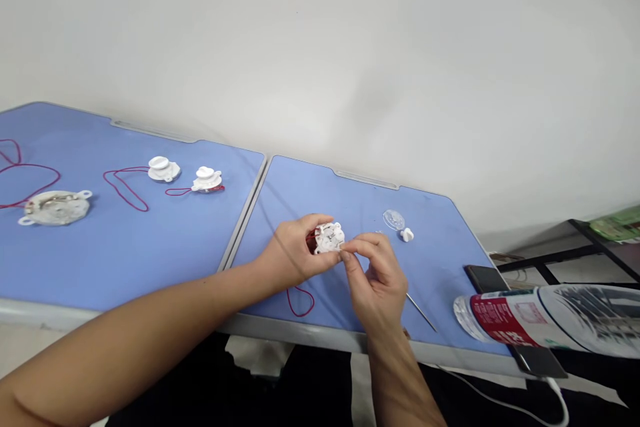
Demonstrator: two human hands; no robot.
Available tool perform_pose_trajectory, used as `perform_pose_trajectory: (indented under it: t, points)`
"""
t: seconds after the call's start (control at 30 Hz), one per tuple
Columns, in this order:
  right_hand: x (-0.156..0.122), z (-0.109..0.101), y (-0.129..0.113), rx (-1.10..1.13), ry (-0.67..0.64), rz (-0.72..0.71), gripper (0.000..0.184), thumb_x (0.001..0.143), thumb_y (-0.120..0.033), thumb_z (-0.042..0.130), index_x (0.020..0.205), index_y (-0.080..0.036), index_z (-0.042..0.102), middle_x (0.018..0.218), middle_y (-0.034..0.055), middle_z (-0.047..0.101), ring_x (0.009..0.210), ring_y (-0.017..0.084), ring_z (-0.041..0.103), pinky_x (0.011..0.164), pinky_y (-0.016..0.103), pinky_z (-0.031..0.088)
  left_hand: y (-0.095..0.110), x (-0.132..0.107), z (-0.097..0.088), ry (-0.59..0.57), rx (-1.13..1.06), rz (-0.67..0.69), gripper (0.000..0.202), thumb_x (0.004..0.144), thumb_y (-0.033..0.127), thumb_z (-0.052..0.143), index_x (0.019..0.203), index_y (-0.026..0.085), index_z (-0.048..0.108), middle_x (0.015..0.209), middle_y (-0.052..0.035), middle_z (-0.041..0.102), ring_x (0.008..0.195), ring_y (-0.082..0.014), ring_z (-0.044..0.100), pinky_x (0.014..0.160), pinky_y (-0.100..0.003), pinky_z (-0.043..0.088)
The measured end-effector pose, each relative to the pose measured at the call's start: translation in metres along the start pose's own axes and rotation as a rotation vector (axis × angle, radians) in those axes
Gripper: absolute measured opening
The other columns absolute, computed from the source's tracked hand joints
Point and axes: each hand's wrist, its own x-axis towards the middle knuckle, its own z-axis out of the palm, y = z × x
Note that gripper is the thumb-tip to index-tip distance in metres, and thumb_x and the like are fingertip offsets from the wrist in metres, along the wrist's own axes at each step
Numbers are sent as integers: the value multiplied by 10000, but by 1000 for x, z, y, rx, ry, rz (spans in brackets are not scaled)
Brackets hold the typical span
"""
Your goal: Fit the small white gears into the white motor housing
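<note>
Large white case [57,208]: lay flat at the far left of the worktop [180,247], a red cord [53,172] beside it.
Knobbed pieces: a first white piece [164,170] and a second white piece [207,180] sat near each other, each with a red string.
Left hand [293,250]: gripped the white round part [329,238] between thumb and fingers, above the right half of the worktop.
Red loop [301,303]: hung or lay just below that hand.
Step in hand: looked like fine fingertip work at the part's edge, its inner side facing up.
Right hand [381,273]: thumb and forefinger met at the rim; whether they pinched the rim or something tiny could not be told.
Next move: seemed to call for a steady left hold and light, small right-finger motions.
Loose bits: a clear disc [394,219] lay just beside a small white knob [407,235].
Metal rod [423,313]: lay near the right wrist.
Far right: a bottle [505,317] partly covered a phone [487,278].
</note>
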Motion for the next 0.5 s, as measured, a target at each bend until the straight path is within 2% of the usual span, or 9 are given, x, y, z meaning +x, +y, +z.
perform_pose_trajectory:
  t: [0.17, 0.23, 0.3, 0.4, 0.43, 0.47, 0.5]
  points:
    - [-1, -2, 0, -41, -34, 6, 122, 866, -135, 601, 884, -239, 663, 866, 16, 607, 827, 183, 569, 745, 335, 448, -6, -1, 6, 12, -37, -9, 551, 675, 348, 722, 1175, 137, 628, 920, -68, 745, 759, -182, 698, 694, -266, 564]
    - [-4, -4, 1, -62, -14, -27, 106, 857, -145, 618, 892, -236, 660, 855, 17, 604, 813, 185, 565, 734, 334, 442, -10, -2, 10, -18, -81, 3, 576, 672, 360, 739, 1192, 136, 632, 952, -82, 743, 794, -195, 701, 701, -265, 567]
    - [-4, -5, 3, -84, 13, -53, 90, 857, -152, 618, 877, -233, 654, 852, 24, 603, 809, 192, 566, 726, 338, 441, -14, -1, 14, -55, -108, -44, 592, 660, 350, 768, 1205, 159, 637, 953, -69, 746, 823, -199, 707, 712, -257, 569]
    - [-2, 1, -2, -164, 109, -117, 107, 860, -144, 603, 904, -234, 640, 900, 43, 614, 849, 207, 575, 788, 371, 446, -19, 2, 17, -49, -148, -130, 609, 592, 266, 831, 1171, 174, 664, 904, -38, 751, 818, -196, 708, 707, -243, 567]
    - [0, 6, -7, -185, 105, -149, 124, 863, -137, 591, 920, -238, 634, 930, 52, 624, 874, 215, 581, 810, 382, 451, -20, 3, 18, -26, -155, -167, 572, 581, 232, 833, 1130, 172, 686, 872, -27, 750, 804, -193, 704, 696, -239, 566]
    - [2, 14, -14, -193, 53, -181, 147, 866, -129, 574, 939, -244, 629, 968, 60, 638, 909, 225, 587, 825, 391, 458, -21, 3, 18, 6, -155, -207, 509, 591, 213, 819, 1084, 160, 707, 831, -23, 746, 785, -195, 698, 670, -242, 568]
    - [4, 25, -23, -179, -57, -221, 168, 866, -123, 559, 951, -252, 626, 1009, 67, 653, 949, 238, 593, 842, 401, 467, -22, 4, 18, 61, -148, -253, 430, 609, 211, 800, 1027, 146, 726, 778, -23, 736, 760, -202, 690, 630, -250, 570]
